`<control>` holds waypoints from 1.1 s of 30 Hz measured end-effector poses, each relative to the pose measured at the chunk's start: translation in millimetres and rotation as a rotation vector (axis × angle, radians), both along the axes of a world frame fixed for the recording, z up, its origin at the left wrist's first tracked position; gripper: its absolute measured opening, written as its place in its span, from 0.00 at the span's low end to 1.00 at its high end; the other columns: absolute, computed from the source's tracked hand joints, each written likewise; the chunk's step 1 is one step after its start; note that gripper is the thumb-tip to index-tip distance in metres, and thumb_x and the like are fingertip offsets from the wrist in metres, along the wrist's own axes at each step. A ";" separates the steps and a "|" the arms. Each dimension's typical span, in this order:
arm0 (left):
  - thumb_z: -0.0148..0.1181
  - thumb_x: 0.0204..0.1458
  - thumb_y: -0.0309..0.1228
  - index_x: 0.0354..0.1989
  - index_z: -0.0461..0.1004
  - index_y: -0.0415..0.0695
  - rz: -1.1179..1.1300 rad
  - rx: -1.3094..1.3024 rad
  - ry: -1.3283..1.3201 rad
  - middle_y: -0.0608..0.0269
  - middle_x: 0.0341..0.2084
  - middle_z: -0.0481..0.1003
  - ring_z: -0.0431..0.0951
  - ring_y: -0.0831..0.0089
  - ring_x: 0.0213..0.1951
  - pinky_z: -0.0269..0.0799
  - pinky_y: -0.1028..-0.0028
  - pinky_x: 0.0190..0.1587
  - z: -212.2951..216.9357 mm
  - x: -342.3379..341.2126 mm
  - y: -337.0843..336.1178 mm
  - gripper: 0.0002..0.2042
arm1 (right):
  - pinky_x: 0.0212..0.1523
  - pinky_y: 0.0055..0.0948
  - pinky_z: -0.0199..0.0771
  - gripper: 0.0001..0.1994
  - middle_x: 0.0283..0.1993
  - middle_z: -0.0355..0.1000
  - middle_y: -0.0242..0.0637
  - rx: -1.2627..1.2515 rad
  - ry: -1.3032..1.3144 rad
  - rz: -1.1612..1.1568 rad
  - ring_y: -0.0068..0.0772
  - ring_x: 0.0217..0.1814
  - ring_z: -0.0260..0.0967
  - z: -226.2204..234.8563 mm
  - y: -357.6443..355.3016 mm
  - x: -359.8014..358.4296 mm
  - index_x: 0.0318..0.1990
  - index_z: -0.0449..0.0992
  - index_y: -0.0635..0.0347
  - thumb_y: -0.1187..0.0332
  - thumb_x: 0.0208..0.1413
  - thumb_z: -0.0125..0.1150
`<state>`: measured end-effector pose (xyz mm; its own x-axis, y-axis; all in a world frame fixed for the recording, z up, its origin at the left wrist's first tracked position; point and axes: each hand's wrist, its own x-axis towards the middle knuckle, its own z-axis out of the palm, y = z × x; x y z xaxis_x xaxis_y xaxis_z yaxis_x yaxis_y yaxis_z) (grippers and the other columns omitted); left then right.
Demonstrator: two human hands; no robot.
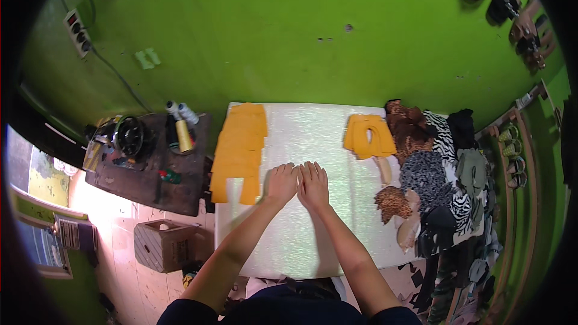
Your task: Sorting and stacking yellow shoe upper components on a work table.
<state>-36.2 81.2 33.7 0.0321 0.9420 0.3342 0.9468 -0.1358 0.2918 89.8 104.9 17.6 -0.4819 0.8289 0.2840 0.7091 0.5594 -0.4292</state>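
Note:
My left hand point(281, 182) and my right hand point(313, 185) lie flat, side by side and touching, on the middle of a white sparkly work board point(313, 132). Neither hand holds anything; the fingers are stretched out and close together, pointing away from me. Left of my left hand a row of overlapping orange cut pieces point(239, 151) runs along the board's left edge, its near end just beside my left wrist. At the board's far right lies a small stack of orange U-shaped pieces point(368, 136).
A heap of patterned fabric pieces point(442, 168) fills the right side. A dark side table point(147, 162) on the left carries thread spools point(182, 127) and tools. A cardboard box point(164, 244) sits below it. Shoes hang on the green wall point(506, 0).

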 end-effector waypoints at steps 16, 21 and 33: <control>0.55 0.43 0.28 0.37 0.70 0.40 -0.113 -0.069 -0.185 0.58 0.35 0.72 0.72 0.61 0.38 0.68 0.67 0.40 15.4 169.8 160.2 0.12 | 0.50 0.38 0.60 0.14 0.44 0.63 0.46 0.112 0.095 -0.156 0.47 0.49 0.59 28.0 163.4 205.9 0.44 0.66 0.64 0.73 0.48 0.49; 0.58 0.42 0.32 0.43 0.69 0.40 -0.081 -0.256 -0.062 0.56 0.45 0.69 0.70 0.62 0.45 0.67 0.68 0.46 -3.1 169.9 157.6 0.18 | 0.53 0.35 0.60 0.16 0.49 0.62 0.45 0.045 -0.021 -0.073 0.45 0.53 0.59 11.4 173.3 232.5 0.46 0.66 0.66 0.73 0.48 0.50; 0.60 0.41 0.40 0.44 0.70 0.44 -0.066 -0.471 -0.022 0.62 0.52 0.65 0.68 0.67 0.49 0.67 0.70 0.46 15.9 164.9 159.5 0.21 | 0.51 0.33 0.64 0.12 0.51 0.64 0.41 0.014 -0.064 0.089 0.41 0.54 0.61 9.6 185.7 255.1 0.42 0.71 0.64 0.72 0.49 0.50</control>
<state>128.7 240.8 49.7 0.0944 0.9874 -0.1273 0.9336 -0.0434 0.3556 344.9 290.6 27.2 -0.5712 0.7779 0.2620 0.6818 0.6274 -0.3762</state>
